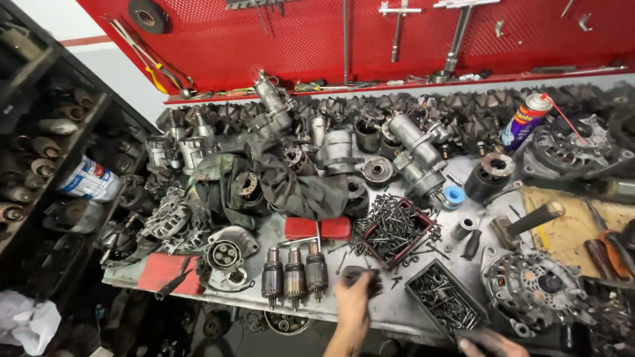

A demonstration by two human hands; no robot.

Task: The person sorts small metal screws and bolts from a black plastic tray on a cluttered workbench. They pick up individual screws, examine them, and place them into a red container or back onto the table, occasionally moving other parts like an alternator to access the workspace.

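Cluttered workbench (397, 307): dark part (365, 277) under fingers (352, 283)

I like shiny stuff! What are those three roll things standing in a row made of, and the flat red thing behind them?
The three armatures look like metal: dull grey steel cores with brownish, coppery bands, greasy rather than shiny. The flat red case looks like smooth plastic with a soft sheen, though painted metal is possible. The left hand rests beside the armatures on the grey workbench, which looks like worn sheet metal.
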